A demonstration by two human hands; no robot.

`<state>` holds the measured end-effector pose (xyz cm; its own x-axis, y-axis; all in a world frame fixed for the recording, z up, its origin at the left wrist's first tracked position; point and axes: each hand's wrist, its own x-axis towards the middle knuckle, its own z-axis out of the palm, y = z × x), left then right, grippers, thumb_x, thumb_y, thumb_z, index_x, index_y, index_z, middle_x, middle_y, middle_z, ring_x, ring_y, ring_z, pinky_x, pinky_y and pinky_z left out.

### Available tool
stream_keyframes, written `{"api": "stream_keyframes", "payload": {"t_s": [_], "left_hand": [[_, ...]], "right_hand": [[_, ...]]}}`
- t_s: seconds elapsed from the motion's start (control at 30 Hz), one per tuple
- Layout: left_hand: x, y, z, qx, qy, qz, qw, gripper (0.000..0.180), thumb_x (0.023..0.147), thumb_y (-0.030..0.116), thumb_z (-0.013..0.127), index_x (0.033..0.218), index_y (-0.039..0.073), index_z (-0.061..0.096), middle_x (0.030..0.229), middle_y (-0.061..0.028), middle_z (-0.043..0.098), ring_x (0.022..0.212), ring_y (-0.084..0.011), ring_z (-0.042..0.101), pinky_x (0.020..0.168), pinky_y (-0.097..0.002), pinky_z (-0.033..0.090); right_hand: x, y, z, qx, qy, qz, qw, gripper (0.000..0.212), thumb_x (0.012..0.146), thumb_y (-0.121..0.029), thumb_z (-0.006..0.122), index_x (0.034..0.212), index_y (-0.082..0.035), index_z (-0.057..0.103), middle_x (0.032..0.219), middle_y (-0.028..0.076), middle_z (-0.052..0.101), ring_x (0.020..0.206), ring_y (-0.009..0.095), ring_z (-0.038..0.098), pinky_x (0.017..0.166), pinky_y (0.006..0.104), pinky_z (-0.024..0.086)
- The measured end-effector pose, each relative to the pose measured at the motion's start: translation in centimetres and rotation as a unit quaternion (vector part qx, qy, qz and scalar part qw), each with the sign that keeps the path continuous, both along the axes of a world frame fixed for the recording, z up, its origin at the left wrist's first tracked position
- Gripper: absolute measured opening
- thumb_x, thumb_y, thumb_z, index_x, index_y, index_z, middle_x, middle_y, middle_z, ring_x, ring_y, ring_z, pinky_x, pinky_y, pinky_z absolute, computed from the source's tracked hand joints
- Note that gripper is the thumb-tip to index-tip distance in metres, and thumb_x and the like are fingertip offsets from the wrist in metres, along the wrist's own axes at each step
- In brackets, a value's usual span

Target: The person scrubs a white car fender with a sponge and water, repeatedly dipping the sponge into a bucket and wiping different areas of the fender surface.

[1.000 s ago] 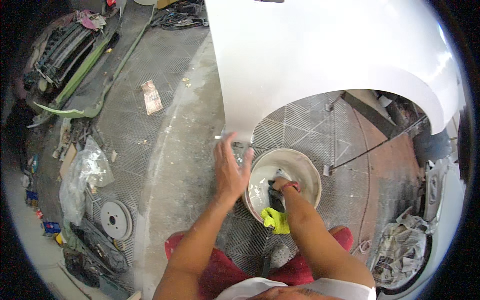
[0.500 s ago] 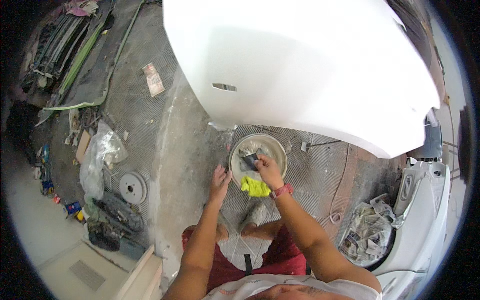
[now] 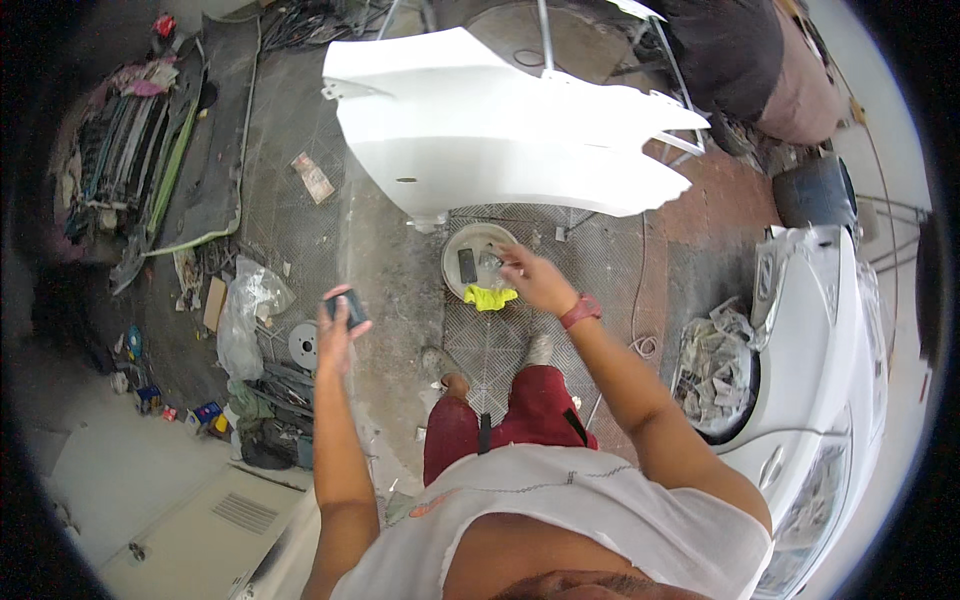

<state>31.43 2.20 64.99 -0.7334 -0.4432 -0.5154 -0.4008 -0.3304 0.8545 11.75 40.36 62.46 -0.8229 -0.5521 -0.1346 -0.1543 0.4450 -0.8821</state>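
Note:
A dark rectangular pad [image 3: 345, 309] is in my left hand [image 3: 338, 335], raised to the left of the bucket with the fingers around the pad's edges. My right hand [image 3: 542, 282], with a red watch on the wrist, is over the right side of the round pale bucket [image 3: 448, 275]. Its fingers are loosely apart and I see nothing in them. Another dark rectangular piece [image 3: 467, 265] lies inside the bucket, beside murky contents. Over the bucket's near rim hangs a bright yellow cloth [image 3: 490, 298]. Beyond the bucket is a large white car fender [image 3: 500, 130].
The fender rests on a metal stand [image 3: 546, 35]. A white car body [image 3: 820, 400] stands at the right, its wheel opening stuffed with plastic-wrapped newspaper [image 3: 715, 375]. Plastic sheeting [image 3: 245, 320], a brake disc [image 3: 303, 346] and car parts lie at the left. A hose [image 3: 643, 250] runs along the floor.
My left hand has moved left, away from the bucket, and now holds a dark pad. My right hand has let go of the dark piece it held. The view has shifted back from the fender.

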Motion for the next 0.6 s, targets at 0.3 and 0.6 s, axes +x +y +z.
{"api": "stream_keyframes", "payload": {"t_s": [0.3,0.6], "left_hand": [[3.2,4.2,19.9,-0.332,-0.033,-0.033,0.942,0.039,0.101,0.029,0.078,0.13,0.013,0.057,0.134,-0.0065,0.058,0.123,-0.0208,0.056,0.109,-0.036,0.047],[4.8,11.5,34.9,-0.246,0.358,0.085,0.897,0.019,0.107,0.024,0.071,0.118,0.014,0.059,0.162,-0.0219,0.048,0.149,-0.037,0.049,0.123,-0.0606,0.045]], "right_hand": [[11.5,47.1,-16.7,0.53,-0.165,-0.034,0.831,0.082,0.098,-0.064,0.064,0.155,-0.006,0.058,0.15,0.027,0.064,0.137,0.045,0.063,0.116,0.0558,0.049],[25.7,72.8,-15.9,0.501,-0.217,-0.002,0.838,0.049,0.1,-0.039,0.064,0.127,0.001,0.074,0.097,0.024,0.077,0.1,0.043,0.077,0.084,0.0576,0.058]]}}
